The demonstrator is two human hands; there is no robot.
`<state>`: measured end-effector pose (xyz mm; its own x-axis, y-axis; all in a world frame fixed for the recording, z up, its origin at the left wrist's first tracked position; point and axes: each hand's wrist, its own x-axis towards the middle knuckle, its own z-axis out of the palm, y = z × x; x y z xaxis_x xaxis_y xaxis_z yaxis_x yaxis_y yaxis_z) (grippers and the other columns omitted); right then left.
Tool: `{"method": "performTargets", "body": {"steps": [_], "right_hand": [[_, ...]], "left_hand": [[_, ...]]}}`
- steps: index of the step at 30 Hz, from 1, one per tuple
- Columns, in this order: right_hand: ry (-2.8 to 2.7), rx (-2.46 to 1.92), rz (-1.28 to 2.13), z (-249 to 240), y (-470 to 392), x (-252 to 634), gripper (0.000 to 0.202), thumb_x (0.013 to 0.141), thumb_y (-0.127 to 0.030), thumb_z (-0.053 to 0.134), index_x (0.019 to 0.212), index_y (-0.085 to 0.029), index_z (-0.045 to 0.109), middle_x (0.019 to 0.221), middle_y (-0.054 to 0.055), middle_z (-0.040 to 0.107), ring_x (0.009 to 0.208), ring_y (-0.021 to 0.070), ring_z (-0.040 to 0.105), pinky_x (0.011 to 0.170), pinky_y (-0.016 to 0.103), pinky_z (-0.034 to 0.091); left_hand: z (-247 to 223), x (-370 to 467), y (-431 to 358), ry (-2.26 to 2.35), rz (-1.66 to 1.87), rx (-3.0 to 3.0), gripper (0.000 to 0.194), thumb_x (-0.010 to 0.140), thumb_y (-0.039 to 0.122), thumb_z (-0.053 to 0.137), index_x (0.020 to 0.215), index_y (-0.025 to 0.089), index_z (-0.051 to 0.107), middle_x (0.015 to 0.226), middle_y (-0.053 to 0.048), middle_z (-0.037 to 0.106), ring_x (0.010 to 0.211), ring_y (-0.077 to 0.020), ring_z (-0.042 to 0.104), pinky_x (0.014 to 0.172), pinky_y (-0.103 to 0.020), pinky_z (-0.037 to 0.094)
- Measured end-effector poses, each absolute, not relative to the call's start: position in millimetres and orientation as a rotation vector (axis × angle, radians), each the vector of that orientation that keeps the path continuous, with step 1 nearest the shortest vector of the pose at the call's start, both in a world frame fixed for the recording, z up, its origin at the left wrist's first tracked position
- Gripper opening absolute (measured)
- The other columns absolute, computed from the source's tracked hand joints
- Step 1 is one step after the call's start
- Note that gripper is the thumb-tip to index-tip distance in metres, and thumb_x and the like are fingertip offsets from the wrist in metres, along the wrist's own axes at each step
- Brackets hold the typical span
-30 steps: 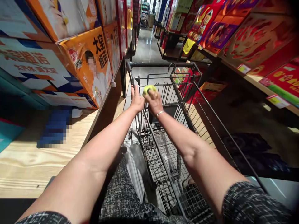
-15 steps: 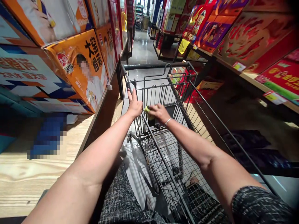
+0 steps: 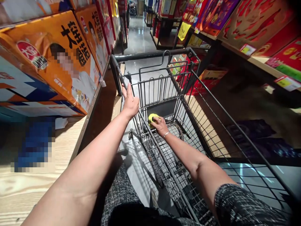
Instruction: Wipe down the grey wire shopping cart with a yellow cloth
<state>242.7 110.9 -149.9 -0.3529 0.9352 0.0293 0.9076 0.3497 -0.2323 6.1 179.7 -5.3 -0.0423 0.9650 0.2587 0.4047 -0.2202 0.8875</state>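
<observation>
A black wire shopping cart (image 3: 148, 57) stands in front of me, its handle bar at the far end. My left hand (image 3: 131, 102) is closed around the cart's left top rail, with some fingers stretched along it. My right hand (image 3: 161, 126) reaches over that rail into the basket. Its fingers press a wadded yellow-green cloth (image 3: 153, 118) against the inside of the left wire wall, near the dark panel (image 3: 162, 109) at the handle end. Whether the cloth is folded or bunched is hard to make out. A thin bracelet (image 3: 166, 134) circles the right wrist.
Orange boxes (image 3: 68, 66) stand stacked on a wooden shelf (image 3: 25, 191) close on the left. On the right, a shelf (image 3: 257, 64) holds red and gold gift boxes (image 3: 256, 26). The shiny-floored aisle (image 3: 137, 34) runs on beyond the cart.
My right hand has moved lower, deeper into the cart with the yellow-green cloth, which shows more now. My left hand keeps its hold on the rail. The view has tilted down and come closer.
</observation>
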Motion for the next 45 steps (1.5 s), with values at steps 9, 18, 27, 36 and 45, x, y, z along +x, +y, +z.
{"method": "performTargets", "body": {"steps": [9,18,27,36,45], "right_hand": [[-2.716,-1.541,0.513,-126.5,99.5,276.7,0.027,0.085,-0.011,0.068,0.102,-0.030,0.078,0.123,0.006,0.064,0.102,0.0225,0.052,0.083,0.037,0.052],[-1.991,-1.317,-0.253,22.0,263.5,320.0,0.058,0.086,-0.021,0.064,0.143,-0.033,0.057,0.150,0.006,0.044,0.134,0.0347,0.043,0.109,0.059,0.045],[-2.081,-2.128,0.066,-129.6,163.1,330.6,0.058,0.082,-0.008,0.056,0.136,-0.030,0.063,0.158,0.010,0.038,0.135,0.0333,0.041,0.104,0.045,0.049],[-2.400,-2.010,-0.474,-23.6,200.2,395.6,0.043,0.106,-0.024,0.033,0.139,-0.028,0.061,0.159,0.010,0.042,0.133,0.0338,0.032,0.095,0.048,0.037],[-2.579,-1.903,-0.586,-52.0,222.2,419.5,0.050,0.107,-0.028,0.024,0.127,-0.020,0.069,0.140,0.013,0.057,0.133,0.0329,0.034,0.108,0.054,0.027]], "left_hand": [[3.8,12.1,168.8,1.497,1.250,1.603,0.085,0.088,0.018,0.059,0.166,0.021,0.024,0.177,-0.005,-0.007,0.161,-0.0271,-0.016,0.130,-0.043,-0.005],[6.9,9.8,166.7,1.489,1.235,1.574,0.087,0.087,0.018,0.059,0.166,0.020,0.022,0.177,-0.006,-0.012,0.163,-0.0257,-0.007,0.131,-0.039,-0.001],[15.4,15.5,165.1,1.656,1.128,1.639,0.082,0.092,0.019,0.052,0.167,0.016,0.019,0.177,-0.011,-0.009,0.161,-0.0262,-0.012,0.132,-0.044,0.000],[23.1,14.3,160.1,1.834,1.031,1.849,0.101,0.080,0.016,0.057,0.169,0.019,0.009,0.177,-0.009,-0.009,0.161,-0.0348,-0.011,0.132,-0.055,0.006],[56.2,16.1,160.4,1.511,0.482,2.579,0.062,0.086,0.022,0.041,0.143,0.031,0.064,0.124,-0.002,0.077,0.133,-0.0291,0.060,0.129,-0.062,0.009]]}}
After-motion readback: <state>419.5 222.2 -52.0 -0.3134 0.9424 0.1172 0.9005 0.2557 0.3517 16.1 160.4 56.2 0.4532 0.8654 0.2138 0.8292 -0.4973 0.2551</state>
